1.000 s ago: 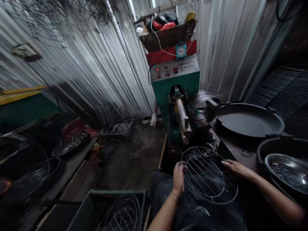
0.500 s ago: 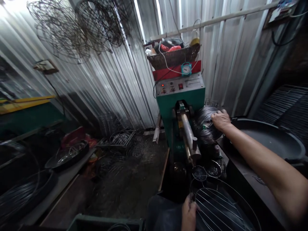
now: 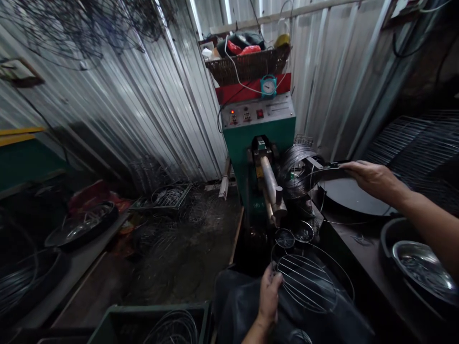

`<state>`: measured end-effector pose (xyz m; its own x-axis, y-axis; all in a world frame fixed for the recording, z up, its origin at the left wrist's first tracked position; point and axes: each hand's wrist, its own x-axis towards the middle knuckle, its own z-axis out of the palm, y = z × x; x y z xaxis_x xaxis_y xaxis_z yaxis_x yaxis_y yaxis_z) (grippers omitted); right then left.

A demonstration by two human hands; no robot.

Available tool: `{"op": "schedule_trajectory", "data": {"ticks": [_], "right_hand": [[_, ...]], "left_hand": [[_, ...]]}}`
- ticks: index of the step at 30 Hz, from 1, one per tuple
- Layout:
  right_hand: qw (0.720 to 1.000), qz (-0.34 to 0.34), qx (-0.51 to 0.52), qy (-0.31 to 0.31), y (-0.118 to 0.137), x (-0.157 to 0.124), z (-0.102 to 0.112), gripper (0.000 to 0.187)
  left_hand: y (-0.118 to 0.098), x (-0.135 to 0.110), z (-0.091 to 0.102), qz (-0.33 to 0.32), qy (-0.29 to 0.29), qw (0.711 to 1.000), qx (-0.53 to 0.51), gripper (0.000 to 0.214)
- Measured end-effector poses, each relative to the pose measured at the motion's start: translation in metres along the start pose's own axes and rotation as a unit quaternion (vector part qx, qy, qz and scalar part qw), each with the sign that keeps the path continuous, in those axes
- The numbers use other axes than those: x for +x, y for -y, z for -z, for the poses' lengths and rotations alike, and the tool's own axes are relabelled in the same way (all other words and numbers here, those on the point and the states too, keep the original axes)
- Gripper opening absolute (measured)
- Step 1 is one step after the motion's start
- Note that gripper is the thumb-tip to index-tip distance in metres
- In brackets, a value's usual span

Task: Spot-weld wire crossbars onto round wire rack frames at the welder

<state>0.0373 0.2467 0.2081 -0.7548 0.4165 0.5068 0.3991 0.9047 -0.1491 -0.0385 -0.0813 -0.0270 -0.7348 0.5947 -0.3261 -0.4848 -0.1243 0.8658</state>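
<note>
My left hand (image 3: 268, 294) is closed on the left edge of a round wire rack (image 3: 308, 282) with parallel bars, held over my dark-covered lap. A larger wire hoop (image 3: 353, 282) rings the rack's right side. Out to the right, my right hand (image 3: 375, 179) is closed at the fingertips; a thin wire hoop (image 3: 344, 222) appears to hang from it over the bench, though the grip itself is hard to make out. To its left is a thick bundle of wire rings (image 3: 296, 165), beside the green machine (image 3: 233, 143) with its metal arm (image 3: 268, 177).
Two small round containers (image 3: 285, 238) of metal bits sit below the machine arm. A wide black pan (image 3: 355, 196) and a steel bowl (image 3: 426, 272) of small pieces are on the right. A green crate (image 3: 150, 310) holding wire stands at the front left; scrap wire (image 3: 193, 205) covers the floor.
My right hand has left the wire bundle and moved right, a thin hoop apparently with it. My left hand still holds the rack. The camera view has shifted, bringing the steel bowl into sight.
</note>
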Motion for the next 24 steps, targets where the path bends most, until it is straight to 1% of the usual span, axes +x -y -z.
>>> {"op": "schedule_trajectory", "data": {"ticks": [3,5,7,10,12,14,16,18,19,21,24], "right_hand": [[0.993,-0.081,0.088,0.008,-0.010,-0.048,-0.008,0.023],[0.982,-0.146,0.115,0.012,-0.015,-0.077,-0.017,0.023],[0.972,-0.202,0.123,-0.005,-0.020,-0.106,-0.026,0.025],[0.949,-0.278,0.141,-0.051,-0.029,-0.147,-0.038,0.027],[0.940,-0.297,0.164,-0.045,-0.035,-0.170,-0.044,0.026],[0.942,-0.285,0.176,-0.003,-0.038,-0.186,-0.050,0.023],[0.948,-0.265,0.167,0.062,-0.037,-0.189,-0.057,0.022],[0.955,-0.239,0.126,0.119,-0.031,-0.179,-0.065,0.023],[0.961,-0.223,0.097,0.136,-0.028,-0.169,-0.069,0.024],[0.972,-0.187,0.043,0.138,-0.023,-0.142,-0.079,0.023],[0.979,-0.170,0.032,0.110,-0.020,-0.093,-0.095,0.015]], "left_hand": [[-0.001,-0.003,-0.004,-0.015,-0.019,1.000,-0.008,0.050],[-0.001,-0.005,-0.007,-0.025,-0.021,0.999,-0.007,0.050],[0.000,-0.007,-0.008,-0.030,-0.021,0.999,-0.003,0.050],[0.002,-0.009,-0.008,-0.028,-0.024,0.999,0.004,0.052],[0.001,-0.010,-0.009,-0.023,-0.027,0.999,0.008,0.053],[-0.001,-0.009,-0.011,-0.020,-0.026,0.999,0.005,0.053],[-0.003,-0.009,-0.015,-0.019,-0.022,1.000,-0.001,0.054],[-0.005,-0.009,-0.019,-0.018,-0.021,1.000,-0.006,0.055],[-0.006,-0.010,-0.022,-0.017,-0.023,1.000,-0.006,0.056],[-0.007,-0.011,-0.026,-0.016,-0.028,0.999,-0.004,0.056],[-0.009,-0.013,-0.032,-0.023,-0.024,0.999,0.003,0.055]]}}
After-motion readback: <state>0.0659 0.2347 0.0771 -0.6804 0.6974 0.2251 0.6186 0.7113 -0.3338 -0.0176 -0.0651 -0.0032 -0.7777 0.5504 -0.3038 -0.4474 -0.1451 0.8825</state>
